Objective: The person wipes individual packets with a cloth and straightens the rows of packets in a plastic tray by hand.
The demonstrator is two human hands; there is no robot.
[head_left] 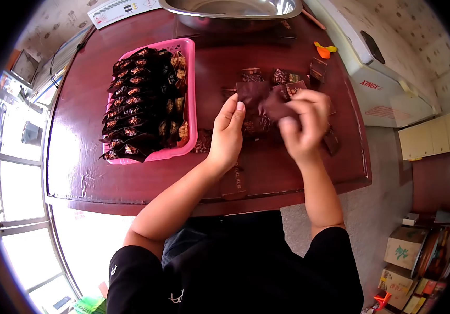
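On the dark red, glossy bench (78,172), the work is looking well along but unfinished. Many dark brown, shiny packets with patterned fronts (130,99) are standing in tightly packed rows inside the pink plastic basket (191,78), seemingly the finished share. A smaller scatter of loose, dark brown packets (256,124) is lying around and beneath the hands, apparently the share left to deal with; one flat, dark brown piece (234,180) is resting by the near edge.

The left hand (228,128) is holding a flat, dark brown wrapper (252,93) above the loose packets, its grip closing thumb against fingers. The right hand (308,120) is blurring beside it, fingers curling near a dark brown piece (281,107); how far that grip is closing, and whether both dark pieces are belonging to one packet, I cannot tell.
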